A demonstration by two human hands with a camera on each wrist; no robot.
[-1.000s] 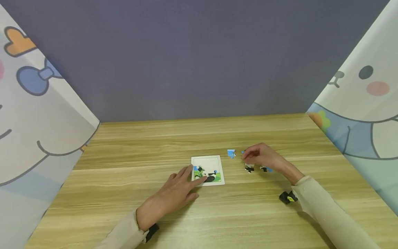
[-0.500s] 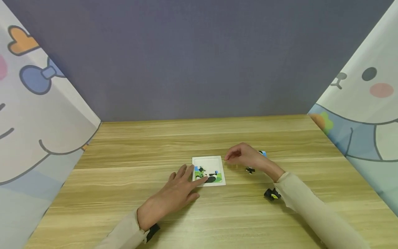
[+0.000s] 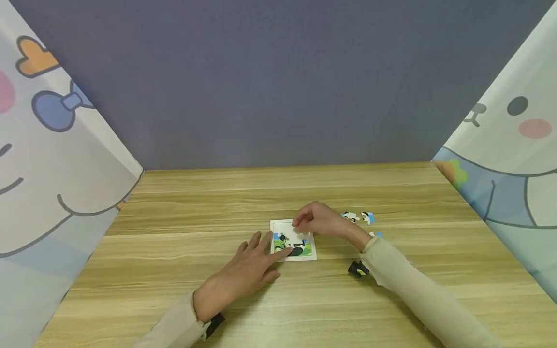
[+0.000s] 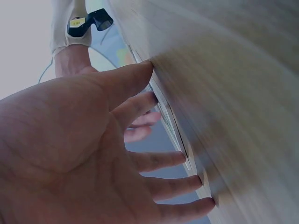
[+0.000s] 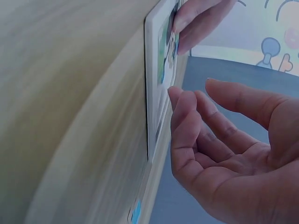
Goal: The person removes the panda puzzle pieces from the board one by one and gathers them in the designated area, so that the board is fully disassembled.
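Note:
A white-framed puzzle board [image 3: 279,224] with a panda picture lies flat on the table, its lower part filled with pieces and its upper part white. My left hand [image 3: 248,266] is spread with straight fingers, resting at the board's left and front edge; one finger lies over the picture. Above the board's upper right my right hand [image 3: 322,222] hovers with bent fingers. In the right wrist view the right hand [image 5: 224,140] shows a gap between thumb and fingers; whether a piece is pinched there cannot be made out.
Loose puzzle pieces lie right of the board: a panda-face piece [image 3: 350,217], a blue and white piece [image 3: 368,218], and another blue-edged one [image 3: 377,235] partly behind the sleeve. A grey wall [image 3: 278,87] stands behind the wooden table [image 3: 209,203].
My right hand has moved left from the loose pieces to over the board. The panda-face piece has come into view behind it. The left hand has stayed on the board.

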